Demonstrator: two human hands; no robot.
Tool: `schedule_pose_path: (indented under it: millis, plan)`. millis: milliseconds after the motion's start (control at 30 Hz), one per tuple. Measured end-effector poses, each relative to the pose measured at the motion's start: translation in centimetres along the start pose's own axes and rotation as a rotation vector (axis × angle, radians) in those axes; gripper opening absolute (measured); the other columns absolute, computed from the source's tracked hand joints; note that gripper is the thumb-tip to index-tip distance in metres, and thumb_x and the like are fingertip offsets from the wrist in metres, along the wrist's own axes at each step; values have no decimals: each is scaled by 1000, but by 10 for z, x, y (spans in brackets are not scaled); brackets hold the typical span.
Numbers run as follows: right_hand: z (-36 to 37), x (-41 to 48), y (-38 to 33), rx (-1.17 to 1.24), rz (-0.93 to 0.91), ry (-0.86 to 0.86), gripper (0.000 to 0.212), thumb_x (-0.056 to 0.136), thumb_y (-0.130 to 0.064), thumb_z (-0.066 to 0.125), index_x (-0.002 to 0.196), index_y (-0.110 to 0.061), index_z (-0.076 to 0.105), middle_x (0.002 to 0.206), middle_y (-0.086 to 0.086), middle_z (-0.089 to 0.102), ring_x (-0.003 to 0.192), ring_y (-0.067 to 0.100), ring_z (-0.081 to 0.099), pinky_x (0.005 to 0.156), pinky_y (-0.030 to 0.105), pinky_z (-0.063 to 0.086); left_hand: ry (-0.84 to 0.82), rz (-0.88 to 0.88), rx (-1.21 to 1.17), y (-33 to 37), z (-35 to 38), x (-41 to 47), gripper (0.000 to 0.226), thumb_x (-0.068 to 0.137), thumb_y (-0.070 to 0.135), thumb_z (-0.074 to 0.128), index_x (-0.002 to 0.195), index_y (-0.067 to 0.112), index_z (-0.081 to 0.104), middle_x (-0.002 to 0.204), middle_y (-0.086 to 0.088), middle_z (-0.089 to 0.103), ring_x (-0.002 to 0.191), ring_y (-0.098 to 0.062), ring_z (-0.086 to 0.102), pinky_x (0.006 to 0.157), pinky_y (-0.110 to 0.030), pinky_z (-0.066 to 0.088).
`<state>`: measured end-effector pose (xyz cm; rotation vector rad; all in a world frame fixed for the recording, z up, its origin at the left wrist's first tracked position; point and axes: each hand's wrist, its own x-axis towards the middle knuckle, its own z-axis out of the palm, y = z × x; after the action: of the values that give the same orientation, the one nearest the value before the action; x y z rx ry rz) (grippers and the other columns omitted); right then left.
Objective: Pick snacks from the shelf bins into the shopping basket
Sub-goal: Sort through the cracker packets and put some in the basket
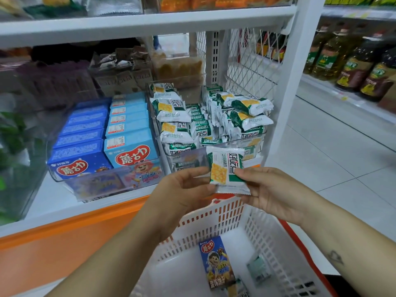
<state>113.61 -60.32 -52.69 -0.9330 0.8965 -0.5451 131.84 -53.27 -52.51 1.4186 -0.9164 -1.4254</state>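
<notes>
A single cracker packet (226, 168) is held upright just in front of the shelf edge, directly above the far rim of the shopping basket (214, 221), which lies at six o'clock from it. The clear bin (214, 144) full of matching packets stands at twelve o'clock. The left hand (186, 185) pinches the packet's nine-o'clock edge between thumb and curled fingers. The right hand (267, 194) pinches the four-o'clock corner the same way. The packet looks very light. Its film wrapper is probably slick and crinkly, and the crackers inside are likely brittle, so a squeeze across the middle could snap them. The flat crimped seals at twelve and six o'clock seem the safest places to grip. A blue box (216, 264) already lies on the basket floor.
</notes>
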Motion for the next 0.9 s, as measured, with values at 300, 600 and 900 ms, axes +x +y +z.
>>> schedule_pose_path:
  millis: [300,600,900]
  plan:
    - [-3,-1,-2,-20,0,-23,42,68,-23,68,105,-3,69,102,15,72,79,19,69,69,24,57,-88,13,142,8,-11,-2,41,83,-5,63,116,19,61,103,-1,74,95,-21,71,84,-34,58]
    - [-2,1,0,-201,-66,35,35,66,-29,70,94,-8,71,94,12,74,78,17,67,72,28,56,-10,51,365,2,-12,0,37,90,8,61,122,26,61,105,11,73,93,-10,71,86,-34,57]
    - [7,-1,14,-1123,-750,148,21,79,-26,76,97,-35,68,85,-24,63,81,-5,57,69,12,47,3,-106,-54,0,-2,0,53,74,52,54,112,17,64,95,-6,75,90,-22,71,72,-34,56]
